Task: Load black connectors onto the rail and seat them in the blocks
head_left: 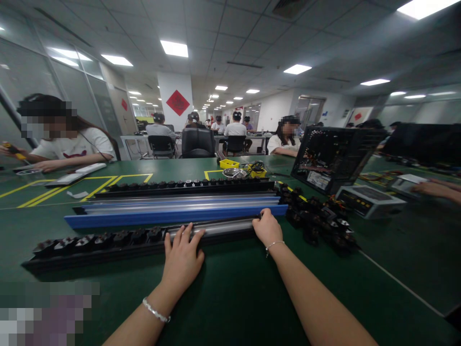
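Black channel strip [140,249] lies lengthwise on the green bench [230,298], nearer the person than the long blue strip [118,220] and well apart from the bench's far edge; its left end sits closer than its right to the near edge, which is out of view. Long, straight and thin-walled, it looks stiff and probably light, though the row of black modules [122,237] likely makes its left half the heavier. To the right, the bare silvery stretch [225,228] looks smooth, so fingertips may slide there; the side walls seem a surer hold, one hand near each end to share the weight. The left hand [183,254] is spread, fingertips resting over the channel just where the modules stop. The right hand [268,229] is drawn in, thumb and fingers together at the strip's right end; whether they pinch the rim or a small piece, I cannot tell. Each module looks hard and blocky, some with pale tops, best taken by the sides.
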A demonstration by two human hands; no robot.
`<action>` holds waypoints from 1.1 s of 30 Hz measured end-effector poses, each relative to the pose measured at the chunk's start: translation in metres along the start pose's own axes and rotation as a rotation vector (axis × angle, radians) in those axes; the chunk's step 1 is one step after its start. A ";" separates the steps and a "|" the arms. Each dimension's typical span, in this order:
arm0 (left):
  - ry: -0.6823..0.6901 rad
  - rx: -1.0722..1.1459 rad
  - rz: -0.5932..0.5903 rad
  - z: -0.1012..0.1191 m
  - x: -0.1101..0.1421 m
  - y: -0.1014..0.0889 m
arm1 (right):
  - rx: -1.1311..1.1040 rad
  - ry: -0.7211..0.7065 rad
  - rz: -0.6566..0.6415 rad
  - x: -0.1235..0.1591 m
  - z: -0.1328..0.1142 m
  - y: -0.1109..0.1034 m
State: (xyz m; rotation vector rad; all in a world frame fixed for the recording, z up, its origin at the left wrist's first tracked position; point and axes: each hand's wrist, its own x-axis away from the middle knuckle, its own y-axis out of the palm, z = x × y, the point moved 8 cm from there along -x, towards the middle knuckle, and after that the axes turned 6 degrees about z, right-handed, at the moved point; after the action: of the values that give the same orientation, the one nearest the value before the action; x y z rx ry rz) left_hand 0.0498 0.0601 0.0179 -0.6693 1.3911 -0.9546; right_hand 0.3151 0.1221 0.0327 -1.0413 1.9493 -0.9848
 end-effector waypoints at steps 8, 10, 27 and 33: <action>0.002 -0.008 0.003 0.001 0.000 0.000 | -0.013 0.065 0.020 -0.011 0.016 -0.007; 0.004 -0.011 0.009 0.001 0.000 0.000 | -0.015 0.093 0.081 -0.016 0.025 -0.017; -0.005 0.002 0.002 -0.001 -0.001 0.001 | 0.062 0.333 0.540 -0.052 0.177 -0.093; 0.007 0.020 0.033 -0.001 0.000 -0.001 | 0.112 0.344 0.462 -0.057 0.176 -0.088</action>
State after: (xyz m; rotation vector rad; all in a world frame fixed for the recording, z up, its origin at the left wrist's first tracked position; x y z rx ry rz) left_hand 0.0489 0.0598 0.0192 -0.6266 1.3931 -0.9447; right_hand 0.5170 0.0870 0.0397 -0.3410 2.2403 -1.0352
